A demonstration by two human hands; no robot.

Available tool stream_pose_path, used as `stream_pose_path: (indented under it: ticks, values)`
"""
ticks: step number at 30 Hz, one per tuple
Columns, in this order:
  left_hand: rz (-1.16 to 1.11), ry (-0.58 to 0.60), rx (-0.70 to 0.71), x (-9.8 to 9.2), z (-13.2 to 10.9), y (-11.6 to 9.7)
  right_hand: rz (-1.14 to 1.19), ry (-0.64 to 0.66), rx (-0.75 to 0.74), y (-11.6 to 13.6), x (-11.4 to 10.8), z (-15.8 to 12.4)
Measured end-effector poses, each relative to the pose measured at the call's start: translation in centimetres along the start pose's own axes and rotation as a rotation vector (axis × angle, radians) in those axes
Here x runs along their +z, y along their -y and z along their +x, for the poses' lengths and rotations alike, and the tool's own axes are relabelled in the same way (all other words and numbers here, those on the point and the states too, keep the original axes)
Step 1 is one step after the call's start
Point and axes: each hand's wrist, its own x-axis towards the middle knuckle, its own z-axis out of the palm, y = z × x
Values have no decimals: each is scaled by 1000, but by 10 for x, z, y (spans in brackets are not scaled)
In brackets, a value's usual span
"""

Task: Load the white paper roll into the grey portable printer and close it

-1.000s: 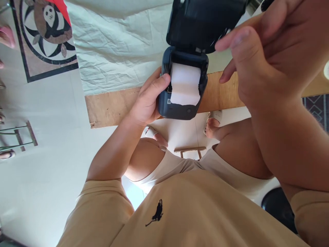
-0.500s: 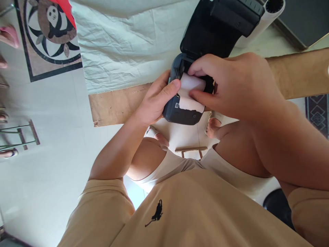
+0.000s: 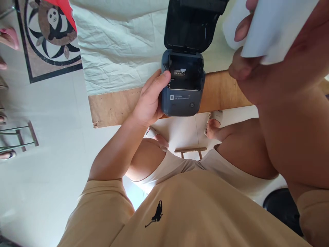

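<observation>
A dark blue-black portable label printer (image 3: 182, 101) is held over the table's front edge by my left hand (image 3: 151, 97), its thumb resting on the printer's side. The black lid (image 3: 191, 27) stands open, and the paper bay inside holds no roll. At the upper right, near the camera, my right hand (image 3: 280, 75) is closed around a white paper roll (image 3: 272, 31) with a loose paper end. Part of that hand is cut off by the frame edge.
A pale, wrinkled cloth (image 3: 120, 48) covers the wooden table (image 3: 113, 108). Another white object (image 3: 232, 29) lies behind my right hand. A stool (image 3: 19, 135) and other people's feet are at the left. A wooden bar (image 3: 190, 150) shows between my legs.
My right hand has pulled the paper roll out of the printer and carried it up and to the right. The printer has turned more upright in my left hand, exposing its bay.
</observation>
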Motion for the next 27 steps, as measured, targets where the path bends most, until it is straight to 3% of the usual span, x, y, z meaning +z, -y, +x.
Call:
stream_pose_path:
  ticks: [2, 5, 9, 12, 15, 27]
  values:
    - [-15, -11, -17, 1, 1, -1, 154, -78, 73, -6, 3, 7]
    - [-7, -10, -37, 2, 1, -1, 158, -157, 4, -22, 5, 13]
    - [-13, 36, 0, 3, 0, -1, -154, -96, -89, -41, 1, 13]
    - [6, 41, 4, 3, 0, -2, -516, -70, -107, -43, -4, 14]
    - [6, 36, 3, 4, -1, -2, -737, -51, -119, -41, -5, 16]
    - [-42, 11, -1, 6, -2, -3, -814, 56, -161, -43, -6, 17]
